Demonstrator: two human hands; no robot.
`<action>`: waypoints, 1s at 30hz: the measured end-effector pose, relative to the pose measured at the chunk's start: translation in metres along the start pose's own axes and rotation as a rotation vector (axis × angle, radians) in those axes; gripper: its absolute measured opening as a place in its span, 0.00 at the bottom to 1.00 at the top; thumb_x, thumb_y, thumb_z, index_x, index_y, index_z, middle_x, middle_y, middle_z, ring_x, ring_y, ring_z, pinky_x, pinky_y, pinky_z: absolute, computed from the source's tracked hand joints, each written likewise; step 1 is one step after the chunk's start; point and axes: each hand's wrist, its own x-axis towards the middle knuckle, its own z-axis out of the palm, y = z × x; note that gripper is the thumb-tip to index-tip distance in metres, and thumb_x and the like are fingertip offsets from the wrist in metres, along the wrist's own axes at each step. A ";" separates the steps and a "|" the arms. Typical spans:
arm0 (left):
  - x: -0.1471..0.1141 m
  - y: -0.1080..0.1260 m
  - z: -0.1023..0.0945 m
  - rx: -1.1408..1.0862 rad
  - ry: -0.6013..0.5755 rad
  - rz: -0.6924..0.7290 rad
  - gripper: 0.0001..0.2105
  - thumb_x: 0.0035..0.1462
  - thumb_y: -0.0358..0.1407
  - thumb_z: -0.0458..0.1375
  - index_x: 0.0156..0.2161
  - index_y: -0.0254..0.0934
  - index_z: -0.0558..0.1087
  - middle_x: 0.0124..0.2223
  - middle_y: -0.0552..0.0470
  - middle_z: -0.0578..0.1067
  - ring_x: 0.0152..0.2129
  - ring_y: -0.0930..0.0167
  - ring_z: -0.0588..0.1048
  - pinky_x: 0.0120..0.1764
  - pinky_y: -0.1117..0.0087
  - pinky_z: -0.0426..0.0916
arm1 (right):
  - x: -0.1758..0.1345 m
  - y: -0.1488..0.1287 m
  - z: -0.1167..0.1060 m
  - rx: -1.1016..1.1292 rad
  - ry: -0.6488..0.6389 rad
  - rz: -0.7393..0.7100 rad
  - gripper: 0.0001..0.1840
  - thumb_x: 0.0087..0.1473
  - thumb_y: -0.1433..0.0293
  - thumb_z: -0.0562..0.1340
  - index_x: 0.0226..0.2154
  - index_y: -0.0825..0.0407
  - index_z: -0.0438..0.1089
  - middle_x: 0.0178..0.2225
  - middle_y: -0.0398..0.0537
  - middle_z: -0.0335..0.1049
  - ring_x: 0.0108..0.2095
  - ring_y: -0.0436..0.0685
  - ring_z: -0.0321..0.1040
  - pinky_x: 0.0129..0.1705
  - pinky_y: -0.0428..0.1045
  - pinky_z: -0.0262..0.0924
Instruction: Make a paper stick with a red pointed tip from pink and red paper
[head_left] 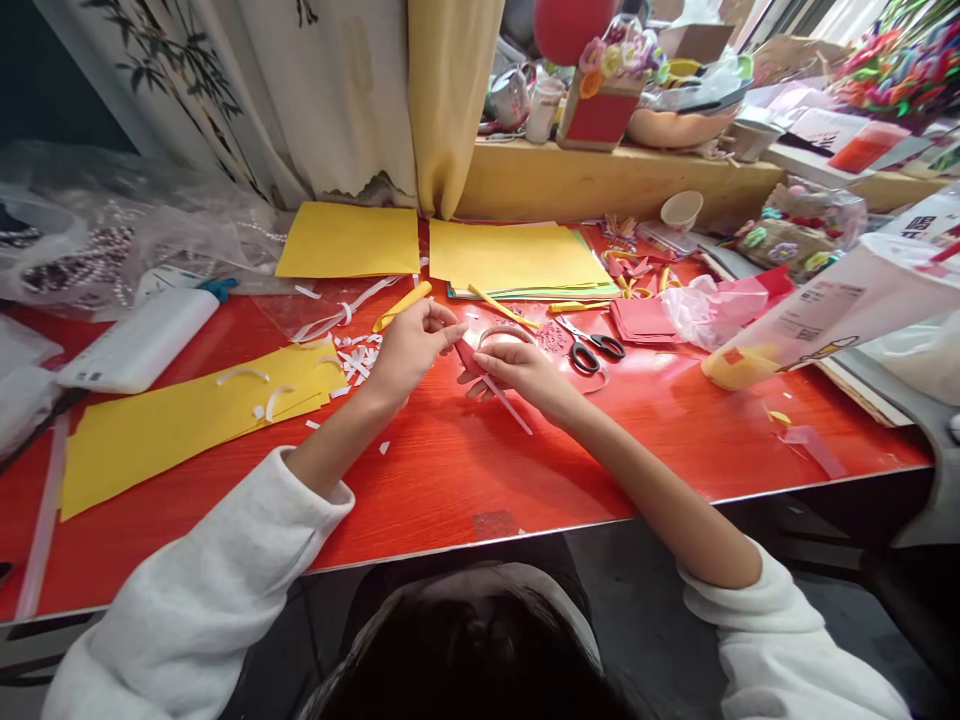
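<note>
A small folded piece of red paper point(466, 354) is held above the red tabletop between my two hands. My left hand point(414, 350) pinches its upper left end with thumb and forefinger. From the other side, my right hand point(521, 372) closes on its lower right part. A narrow pale pink strip point(510, 405) slants down from beneath my right fingers; its upper end is hidden. Just behind that hand shows a pale ring point(508, 332), possibly a tape roll. Black-handled scissors point(592, 348) lie to the right, and white paper scraps point(360, 362) lie beside my left wrist.
Yellow sheets point(517, 255) are stacked at the back, and long yellow strips point(187, 415) lie on the left. A stack of red paper point(643, 320) sits right of the scissors. A tall plastic cup point(817, 315) leans at the right. A white box-like object point(142, 335) lies left.
</note>
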 end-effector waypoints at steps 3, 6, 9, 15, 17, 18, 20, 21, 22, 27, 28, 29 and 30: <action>0.000 0.001 0.001 -0.060 0.004 -0.055 0.17 0.46 0.38 0.64 0.40 0.37 0.65 0.27 0.56 0.70 0.25 0.74 0.71 0.32 0.72 0.64 | 0.000 -0.001 -0.001 0.010 0.020 -0.015 0.17 0.50 0.57 0.64 0.30 0.56 0.68 0.29 0.50 0.75 0.26 0.51 0.74 0.29 0.45 0.67; -0.001 0.001 0.002 -0.041 -0.061 -0.111 0.16 0.47 0.45 0.63 0.35 0.36 0.68 0.31 0.52 0.72 0.28 0.73 0.72 0.33 0.71 0.65 | -0.001 -0.004 0.000 0.010 0.060 -0.064 0.20 0.49 0.54 0.64 0.29 0.56 0.67 0.27 0.50 0.75 0.27 0.51 0.74 0.28 0.45 0.67; -0.002 0.000 0.002 0.055 -0.117 -0.028 0.17 0.50 0.48 0.60 0.25 0.34 0.70 0.28 0.51 0.72 0.27 0.72 0.70 0.35 0.69 0.64 | -0.001 -0.005 0.000 -0.019 0.074 -0.106 0.21 0.48 0.52 0.63 0.28 0.55 0.68 0.27 0.49 0.74 0.28 0.51 0.73 0.31 0.46 0.68; -0.002 -0.001 -0.001 0.080 -0.049 0.013 0.18 0.48 0.48 0.61 0.21 0.35 0.69 0.23 0.52 0.71 0.24 0.72 0.69 0.33 0.69 0.62 | 0.002 -0.002 -0.001 -0.057 0.105 -0.145 0.20 0.51 0.52 0.60 0.29 0.54 0.66 0.29 0.47 0.72 0.25 0.49 0.71 0.30 0.46 0.68; -0.002 0.001 -0.001 0.082 -0.058 0.025 0.18 0.49 0.48 0.61 0.21 0.34 0.69 0.23 0.52 0.71 0.24 0.72 0.68 0.33 0.70 0.63 | 0.002 -0.002 -0.002 -0.045 0.094 -0.145 0.19 0.50 0.54 0.62 0.30 0.54 0.66 0.29 0.47 0.72 0.26 0.50 0.72 0.31 0.46 0.67; -0.003 0.002 0.000 0.067 -0.077 0.039 0.18 0.49 0.49 0.60 0.22 0.34 0.70 0.24 0.52 0.71 0.25 0.73 0.69 0.34 0.70 0.63 | 0.002 -0.002 -0.003 -0.020 0.081 -0.130 0.19 0.49 0.55 0.63 0.30 0.55 0.66 0.29 0.46 0.72 0.26 0.50 0.72 0.31 0.46 0.67; -0.004 0.007 0.001 -0.006 -0.154 0.055 0.17 0.51 0.50 0.59 0.29 0.35 0.73 0.29 0.52 0.73 0.29 0.72 0.70 0.36 0.72 0.64 | 0.001 -0.004 -0.006 0.081 0.041 -0.093 0.17 0.49 0.57 0.64 0.30 0.56 0.66 0.28 0.45 0.71 0.26 0.48 0.71 0.31 0.45 0.65; -0.005 0.009 0.001 -0.058 -0.207 0.057 0.17 0.52 0.50 0.58 0.33 0.36 0.74 0.32 0.52 0.74 0.32 0.72 0.71 0.37 0.72 0.65 | 0.001 -0.004 -0.008 0.153 0.018 -0.079 0.16 0.49 0.58 0.64 0.30 0.56 0.67 0.26 0.44 0.71 0.24 0.46 0.69 0.30 0.43 0.64; -0.006 0.012 0.001 -0.102 -0.260 0.061 0.16 0.52 0.49 0.58 0.37 0.38 0.74 0.35 0.52 0.74 0.35 0.72 0.71 0.39 0.72 0.65 | 0.001 -0.005 -0.009 0.228 -0.005 -0.068 0.15 0.50 0.60 0.64 0.31 0.56 0.67 0.25 0.43 0.70 0.23 0.44 0.67 0.28 0.42 0.62; -0.007 0.016 0.001 -0.108 -0.234 0.110 0.13 0.51 0.45 0.61 0.31 0.36 0.73 0.32 0.52 0.73 0.31 0.73 0.69 0.38 0.73 0.62 | -0.002 -0.008 -0.008 0.327 -0.034 -0.066 0.13 0.50 0.62 0.64 0.30 0.56 0.67 0.23 0.41 0.68 0.19 0.42 0.61 0.24 0.41 0.58; -0.007 0.015 0.000 -0.093 -0.193 0.111 0.13 0.50 0.45 0.61 0.29 0.36 0.73 0.30 0.53 0.72 0.30 0.74 0.68 0.37 0.72 0.62 | -0.002 -0.009 -0.006 0.273 -0.008 -0.074 0.16 0.52 0.58 0.62 0.30 0.55 0.67 0.24 0.43 0.70 0.20 0.44 0.64 0.26 0.42 0.60; -0.007 0.014 0.000 -0.084 -0.159 0.111 0.13 0.50 0.45 0.61 0.28 0.36 0.72 0.29 0.53 0.71 0.29 0.74 0.67 0.36 0.72 0.61 | -0.003 -0.010 -0.004 0.211 0.023 -0.085 0.19 0.53 0.55 0.60 0.30 0.55 0.67 0.26 0.45 0.72 0.22 0.45 0.67 0.27 0.43 0.62; -0.006 0.014 -0.001 -0.076 -0.141 0.112 0.13 0.50 0.45 0.61 0.27 0.36 0.71 0.28 0.54 0.70 0.27 0.74 0.66 0.35 0.72 0.60 | -0.004 -0.010 -0.002 0.146 0.049 -0.097 0.22 0.53 0.52 0.58 0.31 0.55 0.68 0.27 0.47 0.73 0.24 0.47 0.69 0.29 0.45 0.64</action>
